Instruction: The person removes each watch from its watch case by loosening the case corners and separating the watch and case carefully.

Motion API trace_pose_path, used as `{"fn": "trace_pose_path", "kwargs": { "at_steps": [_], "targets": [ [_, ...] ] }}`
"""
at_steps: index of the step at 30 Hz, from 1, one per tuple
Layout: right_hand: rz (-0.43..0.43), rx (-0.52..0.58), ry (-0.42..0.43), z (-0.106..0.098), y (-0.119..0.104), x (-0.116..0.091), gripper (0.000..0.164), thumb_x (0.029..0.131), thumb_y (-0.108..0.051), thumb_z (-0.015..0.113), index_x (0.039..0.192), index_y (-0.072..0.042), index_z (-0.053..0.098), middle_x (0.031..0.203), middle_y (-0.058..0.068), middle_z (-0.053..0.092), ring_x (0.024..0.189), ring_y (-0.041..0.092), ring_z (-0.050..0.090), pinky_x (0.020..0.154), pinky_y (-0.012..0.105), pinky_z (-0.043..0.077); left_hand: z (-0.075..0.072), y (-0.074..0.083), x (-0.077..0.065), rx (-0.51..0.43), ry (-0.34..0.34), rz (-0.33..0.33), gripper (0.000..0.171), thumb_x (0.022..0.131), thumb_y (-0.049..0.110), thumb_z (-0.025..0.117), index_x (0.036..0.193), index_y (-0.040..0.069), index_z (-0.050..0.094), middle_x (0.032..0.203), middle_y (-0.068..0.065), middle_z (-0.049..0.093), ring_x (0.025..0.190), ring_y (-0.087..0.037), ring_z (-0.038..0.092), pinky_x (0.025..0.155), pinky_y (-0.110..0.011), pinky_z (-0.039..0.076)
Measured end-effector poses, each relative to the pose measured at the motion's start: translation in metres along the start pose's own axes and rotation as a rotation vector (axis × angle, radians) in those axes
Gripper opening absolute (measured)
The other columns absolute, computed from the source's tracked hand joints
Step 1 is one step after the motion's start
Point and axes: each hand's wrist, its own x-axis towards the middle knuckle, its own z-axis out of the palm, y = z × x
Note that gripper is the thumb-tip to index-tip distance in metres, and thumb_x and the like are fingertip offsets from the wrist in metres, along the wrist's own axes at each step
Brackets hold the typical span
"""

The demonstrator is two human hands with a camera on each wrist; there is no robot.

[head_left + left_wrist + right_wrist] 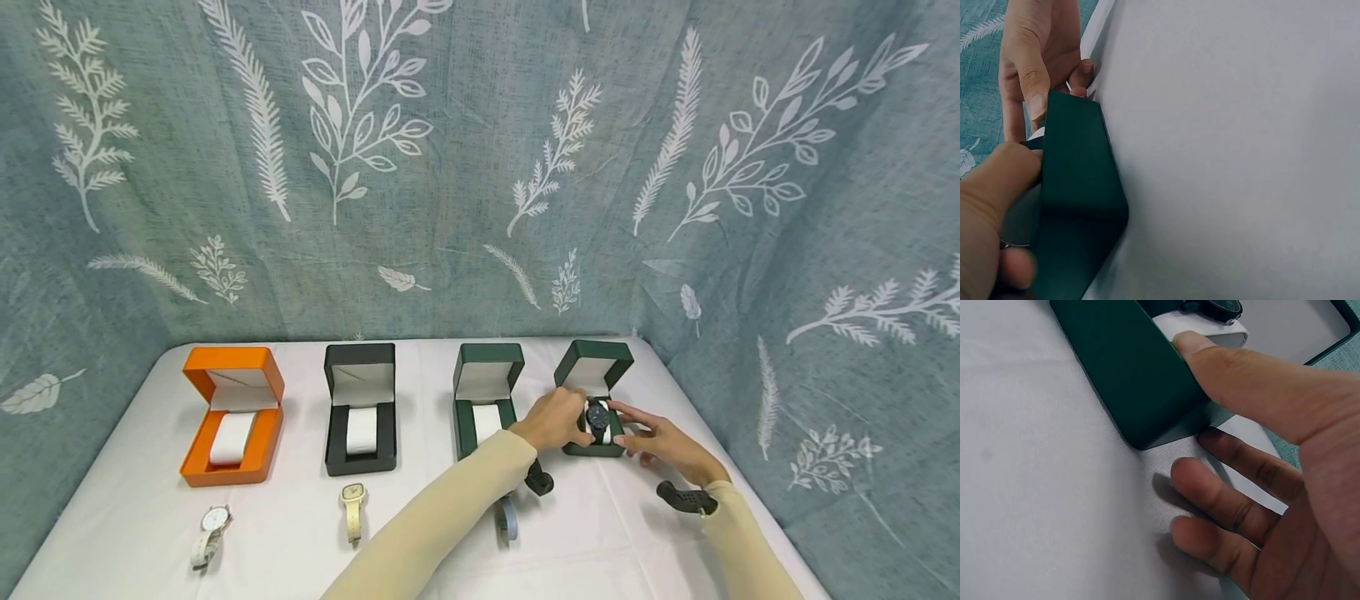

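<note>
A dark-faced watch (pixel 597 417) with a black strap sits on the white cushion of the rightmost green watch box (pixel 592 451), whose lid stands up. From the left, my left hand (pixel 551 419) reaches over the box wall, with thumb and fingers around the watch; the fingertips are partly hidden in the left wrist view. On the right side, my right hand (pixel 667 442) holds the box near its front corner. Its thumb (pixel 1200 353) lies on the rim, and the lower fingers (pixel 1210 487) spread loosely beside the outer wall.
To the left stand another green box (pixel 487 354), a black box (pixel 360 463) and an orange box (pixel 225 478), lids raised, white cushions inside. In front lie a white-strapped watch (pixel 213 525), a cream watch (pixel 352 508) and a partly hidden blue-grey strap (pixel 509 518). A patterned curtain hangs behind.
</note>
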Motion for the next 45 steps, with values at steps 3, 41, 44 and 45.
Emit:
{"fn": "trace_pose_path", "kwargs": {
  "at_steps": [3, 41, 44, 45],
  "targets": [
    [0.005, 0.003, -0.005, 0.000, 0.001, 0.000, 0.068, 0.100, -0.029, 0.071, 0.160, -0.032, 0.040, 0.156, 0.020, 0.039, 0.084, 0.026, 0.060, 0.070, 0.037, 0.053, 0.000, 0.001, 0.000, 0.011, -0.001, -0.005, 0.043, 0.079, 0.042, 0.089, 0.101, 0.011, 0.070, 0.084, 0.003, 0.068, 0.068, -0.004, 0.054, 0.061, -0.023, 0.048],
    [-0.018, -0.013, 0.000, 0.001, 0.000, -0.003, 0.062, 0.100, -0.032, 0.069, 0.157, -0.034, 0.043, 0.158, 0.021, 0.037, 0.086, 0.027, 0.060, 0.071, 0.037, 0.053, -0.011, 0.017, 0.003, -0.003, -0.077, -0.176, 0.032, 0.075, 0.034, 0.094, 0.085, 0.013, 0.072, 0.084, 0.002, 0.063, 0.070, -0.009, 0.055, 0.060, -0.029, 0.050],
    [-0.011, -0.013, 0.003, 0.001, 0.001, -0.003, 0.062, 0.100, -0.032, 0.069, 0.157, -0.034, 0.044, 0.158, 0.021, 0.037, 0.086, 0.027, 0.060, 0.071, 0.037, 0.053, -0.011, 0.017, 0.003, 0.000, -0.082, -0.162, 0.031, 0.076, 0.033, 0.093, 0.084, 0.012, 0.072, 0.086, 0.001, 0.062, 0.071, -0.010, 0.055, 0.063, -0.029, 0.051],
    [-0.010, -0.012, 0.003, 0.001, 0.002, -0.003, 0.063, 0.100, -0.032, 0.069, 0.157, -0.034, 0.044, 0.158, 0.021, 0.037, 0.086, 0.026, 0.060, 0.071, 0.037, 0.053, -0.011, 0.018, 0.003, 0.001, -0.086, -0.158, 0.030, 0.076, 0.033, 0.093, 0.083, 0.012, 0.073, 0.086, 0.000, 0.062, 0.072, -0.010, 0.055, 0.063, -0.029, 0.051]
  ]
}}
